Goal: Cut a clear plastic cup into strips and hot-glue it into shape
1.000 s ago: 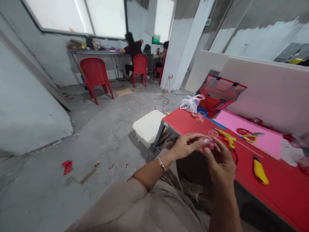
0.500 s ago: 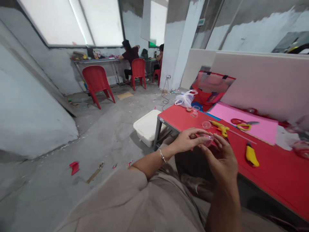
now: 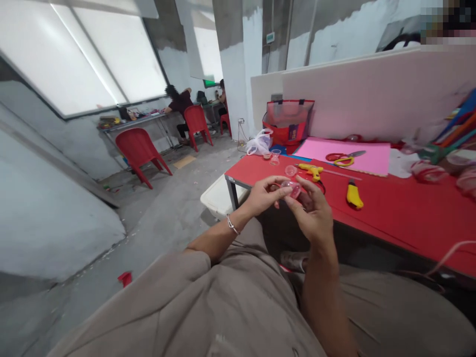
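Between my fingers, over the near edge of the red table (image 3: 394, 223), is a small clear plastic cup (image 3: 292, 189) that looks pinkish. My left hand (image 3: 263, 197) is closed on its left side, with the thumb across it. From the other side, my right hand (image 3: 315, 212) grips it with thumb and fingertips. Just beyond the hands lie a round clear plastic piece (image 3: 290, 170) and a yellow hot glue gun (image 3: 313, 171). Another clear cup (image 3: 274, 157) stands farther back. To the right rests a yellow-handled cutter (image 3: 354, 195).
Scissors (image 3: 345, 158) lie on a pink sheet (image 3: 368, 154). A white plastic bag (image 3: 259, 143) and a red bag (image 3: 288, 121) stand at the back. A white bin (image 3: 215, 196) sits by the table leg. Red chairs (image 3: 137, 151) and two people (image 3: 181, 105) are across the room.
My view has swung to the right, bringing more of the table's right side into sight. Both hands still hold the cup, with only slight finger shifts.
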Tool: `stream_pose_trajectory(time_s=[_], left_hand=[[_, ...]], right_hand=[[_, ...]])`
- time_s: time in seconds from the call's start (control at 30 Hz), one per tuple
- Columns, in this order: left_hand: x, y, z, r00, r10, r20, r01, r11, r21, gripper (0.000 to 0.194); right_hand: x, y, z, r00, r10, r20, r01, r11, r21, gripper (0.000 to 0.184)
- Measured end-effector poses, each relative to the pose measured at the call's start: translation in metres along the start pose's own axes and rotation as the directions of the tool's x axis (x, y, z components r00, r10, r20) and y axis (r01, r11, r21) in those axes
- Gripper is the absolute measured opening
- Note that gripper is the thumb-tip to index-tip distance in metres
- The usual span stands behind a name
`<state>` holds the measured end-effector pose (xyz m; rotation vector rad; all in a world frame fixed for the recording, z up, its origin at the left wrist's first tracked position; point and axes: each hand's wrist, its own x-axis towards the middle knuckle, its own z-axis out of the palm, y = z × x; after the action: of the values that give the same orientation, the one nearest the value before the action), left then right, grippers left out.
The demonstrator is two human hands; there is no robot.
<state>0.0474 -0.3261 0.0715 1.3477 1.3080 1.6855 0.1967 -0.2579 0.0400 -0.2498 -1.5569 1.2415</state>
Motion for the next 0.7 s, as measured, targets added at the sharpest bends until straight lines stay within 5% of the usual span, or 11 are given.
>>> stream_pose_trajectory(time_s=[0.2,0.43,0.57,0.7], left_hand=[[-0.008,0.0,0.011,0.997,0.075,0.007,-0.075,0.991,0.114,0.067],[-0.004,-0.006,0.025,0.998,0.047,-0.034,-0.043,0.993,0.111,0.067],[-0.007,-0.003,0.03,0.99,0.139,0.01,-0.138,0.968,0.211,0.059],[-0.012,-0.001,0.033,0.996,0.09,-0.009,-0.086,0.974,0.21,0.062]], right_hand=[[-0.005,0.008,-0.01,0.994,0.099,-0.049,-0.099,0.995,0.009,0.055],[-0.008,0.015,-0.024,1.0,0.004,0.004,-0.004,0.995,0.1,0.062],[-0.012,0.021,-0.032,0.997,0.068,-0.041,-0.064,0.994,0.089,0.062],[-0.014,0.025,-0.034,0.997,0.07,-0.02,-0.066,0.985,0.161,0.059]])
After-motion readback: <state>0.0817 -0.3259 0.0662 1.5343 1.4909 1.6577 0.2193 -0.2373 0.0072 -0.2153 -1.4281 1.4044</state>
